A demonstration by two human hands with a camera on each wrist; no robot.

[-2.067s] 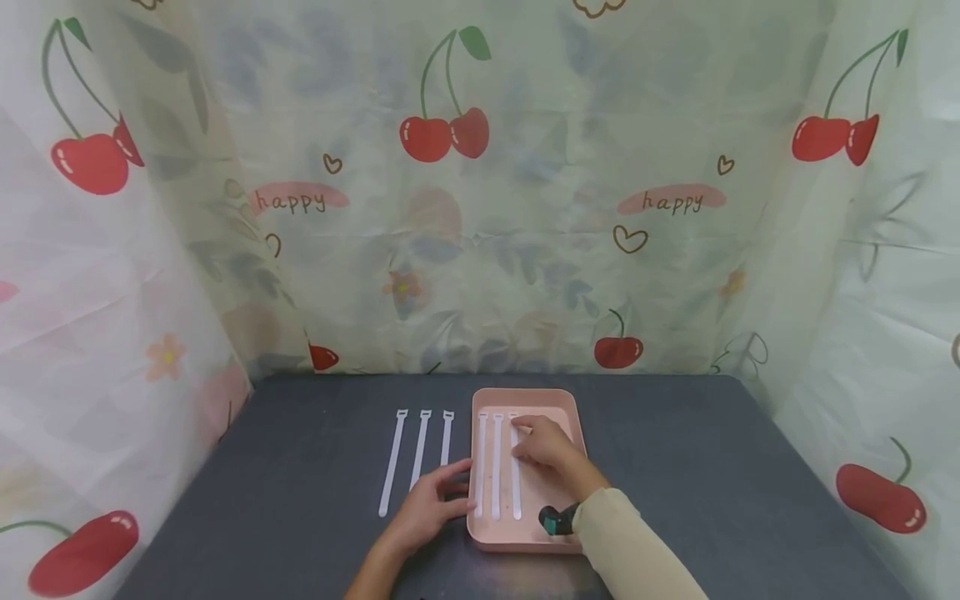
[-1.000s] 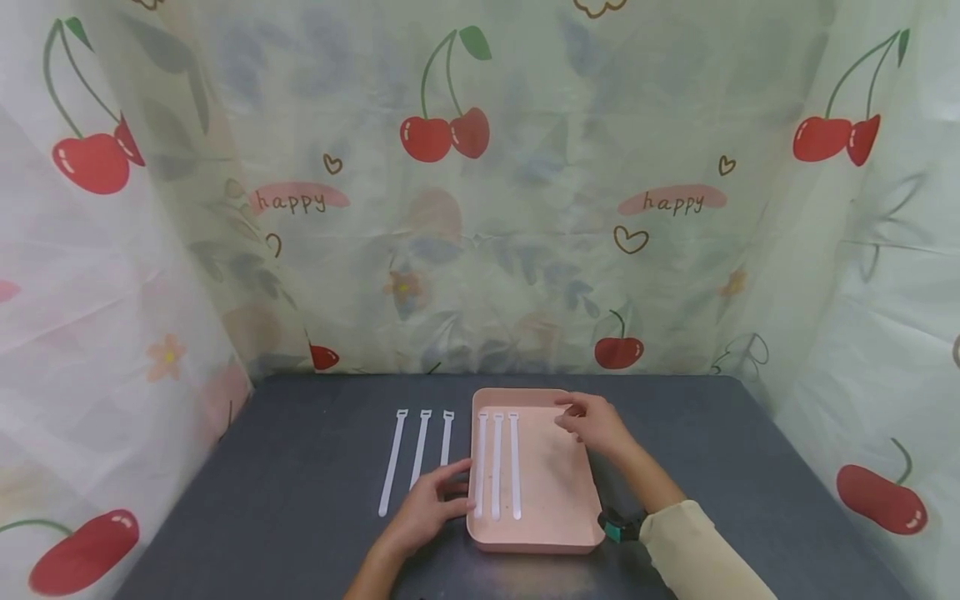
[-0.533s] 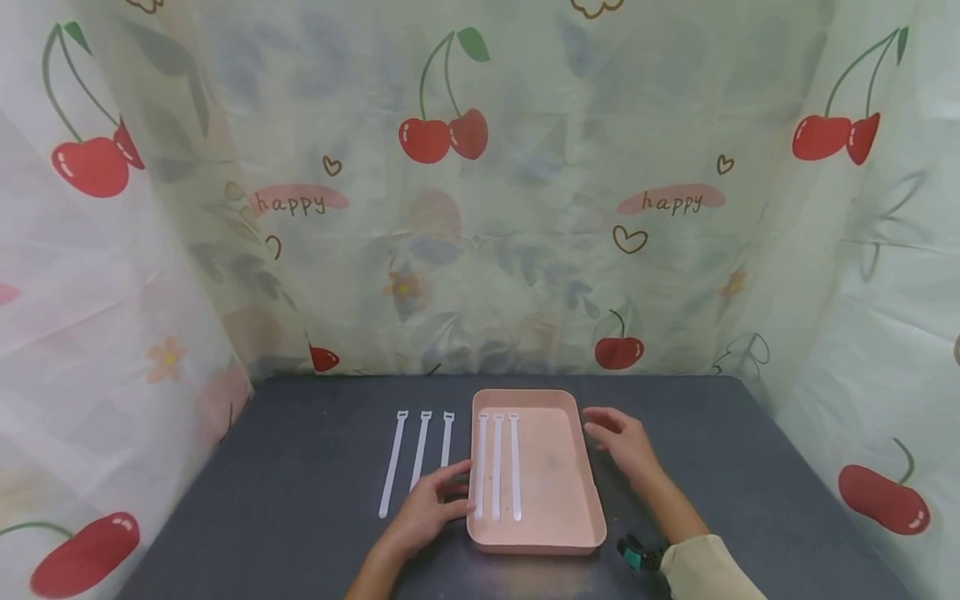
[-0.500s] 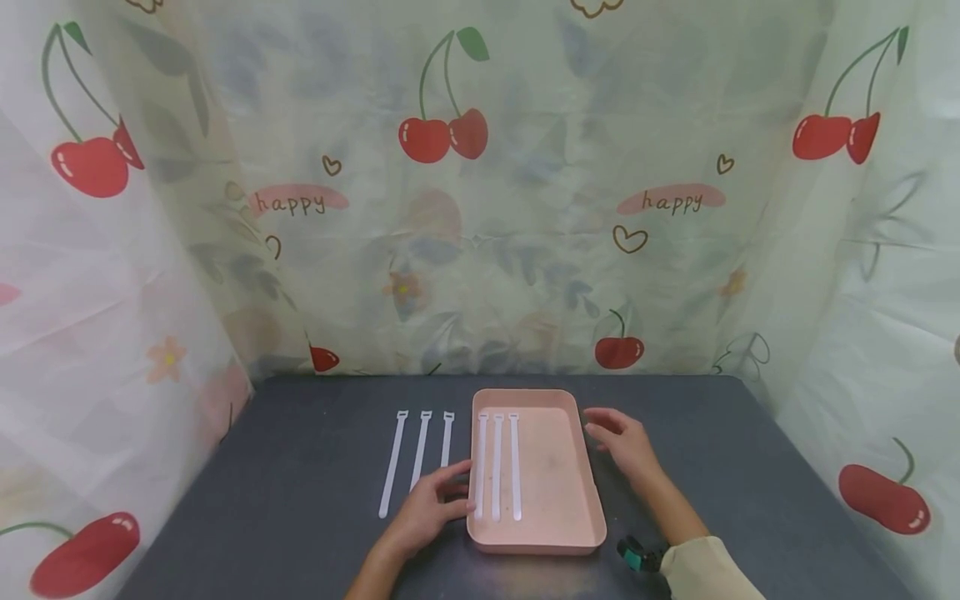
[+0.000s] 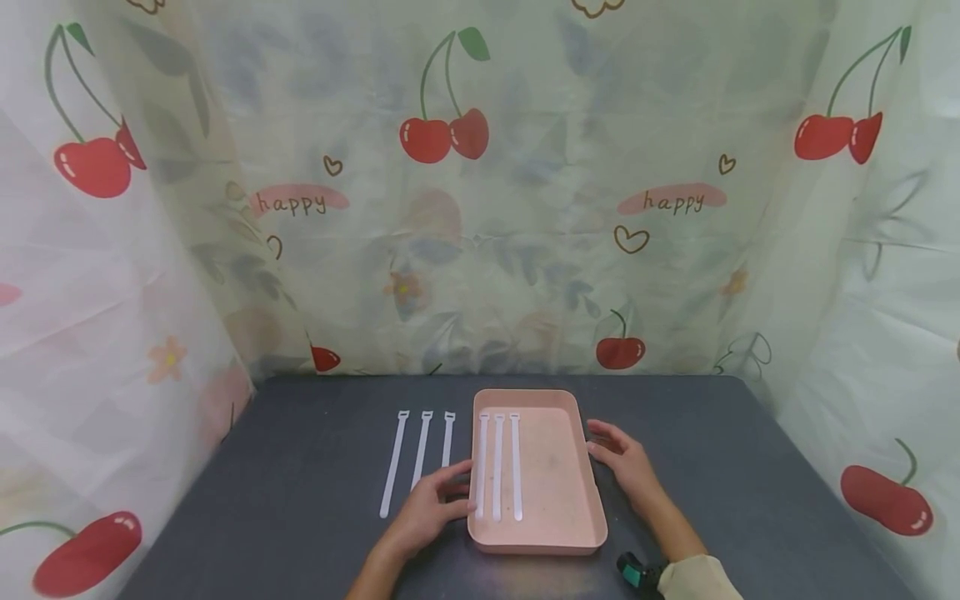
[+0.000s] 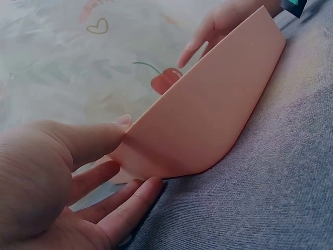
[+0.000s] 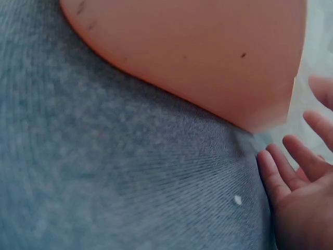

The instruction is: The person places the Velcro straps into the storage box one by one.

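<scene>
A pink tray [image 5: 558, 500] lies on the dark table, with three white cable-tie straps, slotted at one end, side by side in its left half: a left strap [image 5: 482, 467], a middle strap [image 5: 498, 471] and a right strap [image 5: 517, 471]. My left hand [image 5: 423, 512] touches the tray's left side; in the left wrist view its thumb rests at the pink rim [image 6: 156, 104] and its fingers lie against the wall. Beside the tray's right edge is my right hand [image 5: 628, 471], fingers spread and holding nothing; in the right wrist view the fingers [image 7: 304, 156] stay apart from the wall.
Left of the tray, three similar white straps lie on the table: an outer strap [image 5: 393, 467], a middle strap [image 5: 422, 446] and an inner strap [image 5: 448, 437], the last two partly hidden by my left hand. A printed cherry curtain [image 5: 480, 250] encloses the back and sides.
My right hand has left the right strap inside the tray, passed over the tray's right edge and come down beside it, shifting slightly nearer. My left hand has stayed in place.
</scene>
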